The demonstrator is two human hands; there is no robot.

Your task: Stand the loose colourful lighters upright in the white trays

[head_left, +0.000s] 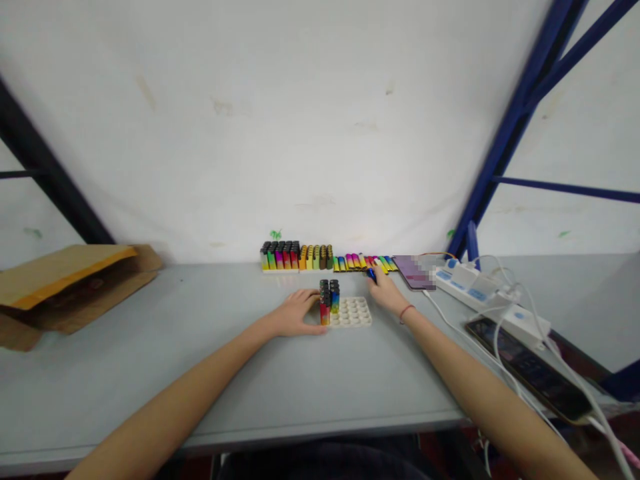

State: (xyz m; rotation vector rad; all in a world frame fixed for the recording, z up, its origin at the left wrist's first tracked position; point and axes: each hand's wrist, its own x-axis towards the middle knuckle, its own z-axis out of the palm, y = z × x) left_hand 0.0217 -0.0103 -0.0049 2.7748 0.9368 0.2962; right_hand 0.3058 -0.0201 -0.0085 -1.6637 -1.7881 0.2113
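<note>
One pale, scuffed wall at the back, with a grey desk along its foot. At right, a blue metal frame; at left, opened brown paper packaging on the desk. Near the frame, a white power strip full of plugs and cables, with a dark phone in front. In the middle, the left hand, with its grip spread around the left end of a white tray; clamped or merely resting, cannot tell. Opposite, the right hand, with its grip closed on a blue lighter, just beyond the tray's far right corner. Against the wall, upright black-topped lighters, then yellow-to-brown lighters, then a row of lying lighters near the right hand. In the tray's left part, standing lighters; open round sockets to the right. Around the right wrist, a thin red band.
</note>
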